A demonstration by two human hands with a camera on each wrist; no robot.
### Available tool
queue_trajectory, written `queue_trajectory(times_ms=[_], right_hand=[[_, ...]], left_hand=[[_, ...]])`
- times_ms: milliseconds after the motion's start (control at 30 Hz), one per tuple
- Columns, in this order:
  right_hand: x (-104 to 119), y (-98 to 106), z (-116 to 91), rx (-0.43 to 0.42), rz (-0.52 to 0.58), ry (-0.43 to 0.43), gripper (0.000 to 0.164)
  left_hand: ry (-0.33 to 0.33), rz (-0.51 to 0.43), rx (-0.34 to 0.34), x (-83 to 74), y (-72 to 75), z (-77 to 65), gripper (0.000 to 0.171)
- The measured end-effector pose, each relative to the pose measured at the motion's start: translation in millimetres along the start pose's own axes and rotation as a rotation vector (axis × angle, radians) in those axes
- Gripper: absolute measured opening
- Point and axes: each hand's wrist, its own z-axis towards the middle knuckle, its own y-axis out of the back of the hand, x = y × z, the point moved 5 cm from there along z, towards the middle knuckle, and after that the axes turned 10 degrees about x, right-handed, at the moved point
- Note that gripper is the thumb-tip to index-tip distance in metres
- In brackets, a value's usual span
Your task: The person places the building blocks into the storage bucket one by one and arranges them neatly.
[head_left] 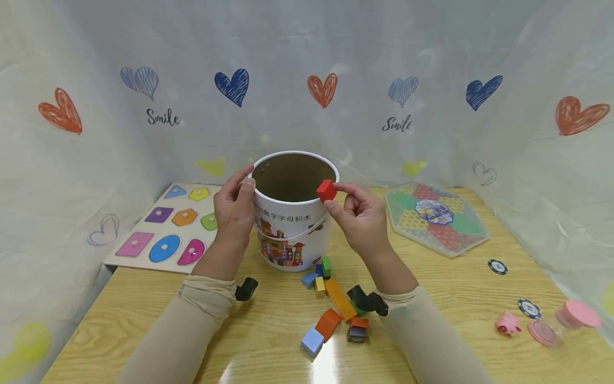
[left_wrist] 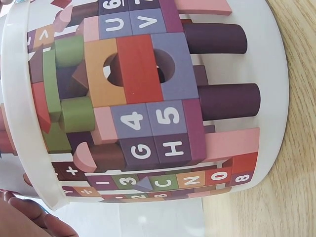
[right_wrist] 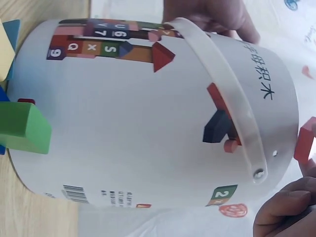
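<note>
A white bucket [head_left: 318,248] with printed toy blocks on its side stands upright, its mouth open and its handle hanging down the front. My left hand [head_left: 233,208] holds the left side of its rim; in the right wrist view the fingers [right_wrist: 217,17] of that hand lie against the wall. Between thumb and index finger, my right hand [head_left: 362,216] pinches a small red block [head_left: 326,190] at the right front of the rim. That red block [right_wrist: 305,140] shows at the edge of the right wrist view. The bucket's floor is hidden.
Several loose blocks, including an orange bar [head_left: 339,298] and a light blue cube [head_left: 312,341], lie before the bucket. Left is a shape puzzle board [head_left: 144,261]; right, a hexagonal game board [head_left: 436,218]. Poker chips [head_left: 498,266], a pink pig [head_left: 508,324] and a pink hourglass [head_left: 544,332] sit far right.
</note>
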Motion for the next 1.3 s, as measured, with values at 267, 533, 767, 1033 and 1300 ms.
queue_trajectory(times_ms=[267,533,767,1033,1300], right_hand=[[-1.1,-1.2,0.0,-0.008,-0.013,-0.034,0.029],[-18.2,-0.7,0.7,-0.025,-0.003,-0.009,0.031],[-13.7,-1.3,1.1,-0.026,-0.035,-0.011,0.033],[-5.7,-4.4,1.7,-0.015,-0.077,-0.028,0.033],[-7.7,-6.6,1.8,0.011,-0.081,-0.051,0.033]], left_hand=[[0.003,0.0,0.001,-1.3,-1.2,0.0,0.033],[0.009,-0.004,-0.011,-1.1,-0.2,-1.2,0.032],[-0.007,-0.006,-0.017,-1.6,-1.0,-0.2,0.033],[0.018,0.006,-0.019,-1.1,-0.9,0.5,0.033],[0.026,0.012,-0.016,-2.8,-1.2,-0.8,0.034]])
